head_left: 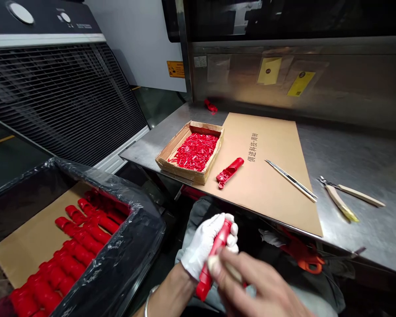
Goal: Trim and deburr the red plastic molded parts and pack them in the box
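One gloved hand (pixel 201 242) around red part (pixel 220 240)

Metal table (pixel 376 171) before a brushed-steel wall panel (pixel 237 90) bearing yellow labels (pixel 269 71); dark glazed window (pixel 297 17) with reflections above; pale grey cabinet (pixel 141 48) and black louvred unit (pixel 66 88) at left; dark floor (pixel 156 105) with yellow lines, dimly lit.
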A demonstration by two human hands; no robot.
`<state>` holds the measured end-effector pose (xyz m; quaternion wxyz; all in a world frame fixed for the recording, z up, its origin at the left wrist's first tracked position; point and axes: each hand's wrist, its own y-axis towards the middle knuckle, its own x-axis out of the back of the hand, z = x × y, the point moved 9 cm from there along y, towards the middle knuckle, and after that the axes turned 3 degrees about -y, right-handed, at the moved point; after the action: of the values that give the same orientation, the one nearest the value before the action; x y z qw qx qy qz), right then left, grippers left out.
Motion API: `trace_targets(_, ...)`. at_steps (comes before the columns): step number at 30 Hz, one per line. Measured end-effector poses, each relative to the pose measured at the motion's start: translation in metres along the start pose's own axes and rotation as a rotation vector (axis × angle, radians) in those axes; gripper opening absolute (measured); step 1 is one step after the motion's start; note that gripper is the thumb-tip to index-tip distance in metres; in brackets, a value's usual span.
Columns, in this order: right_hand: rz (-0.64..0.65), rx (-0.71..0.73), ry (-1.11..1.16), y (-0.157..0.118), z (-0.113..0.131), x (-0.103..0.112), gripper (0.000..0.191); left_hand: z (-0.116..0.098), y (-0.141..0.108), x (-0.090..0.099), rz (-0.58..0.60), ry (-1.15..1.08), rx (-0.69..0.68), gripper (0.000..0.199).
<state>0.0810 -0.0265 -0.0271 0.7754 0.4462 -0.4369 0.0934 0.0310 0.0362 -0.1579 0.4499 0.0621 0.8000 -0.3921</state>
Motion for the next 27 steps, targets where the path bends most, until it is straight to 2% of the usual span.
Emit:
trace_targets(2, 0.006, 0.022, -0.019, 0.0, 0.003, -0.001, 0.03, 0.003, -0.001, -0.002, 0.028, 0.001, 0.036, 0.016)
trace_targets(5, -0.011, -0.017, -0.008, 0.0, 0.0, 0.0, 0.032, -0.002, -0.001, -0.002, 0.034, 0.011, -0.018, 0.014)
trace_targets(8, -0.014, 0.024, -0.02, -0.003, 0.003, 0.0, 0.03, 0.005, -0.002, -0.005, 0.061, 0.007, 0.067, 0.02)
trace_targets(9, 0.004, 0.016, -0.006, -0.003, 0.002, -0.002, 0.031, 0.004, -0.002, -0.006, 0.063, 0.018, 0.06, 0.021)
trace_targets(11, 0.037, -0.041, 0.033, -0.004, -0.004, -0.005, 0.034, -0.005, -0.003, -0.005, 0.043, 0.062, -0.042, 0.022)
trace_targets(13, 0.024, -0.049, 0.035, -0.003, -0.004, -0.002, 0.032, -0.009, -0.004, -0.006, 0.034, 0.089, -0.094, 0.02)
trace_targets(16, 0.019, -0.001, 0.023, -0.001, 0.001, 0.0, 0.029, -0.006, -0.004, -0.009, 0.056, 0.095, -0.057, 0.015)
trace_targets(19, -0.014, -0.056, 0.041, 0.0, -0.004, 0.005, 0.034, -0.014, -0.004, -0.011, 0.054, 0.131, -0.139, 0.013)
trace_targets(23, 0.023, 0.019, 0.062, -0.002, 0.0, 0.006, 0.034, -0.009, -0.004, -0.016, 0.061, 0.127, -0.066, 0.014)
trace_targets(27, 0.006, -0.039, 0.088, -0.004, -0.009, 0.013, 0.039, -0.013, -0.005, -0.024, 0.06, 0.154, -0.118, 0.016)
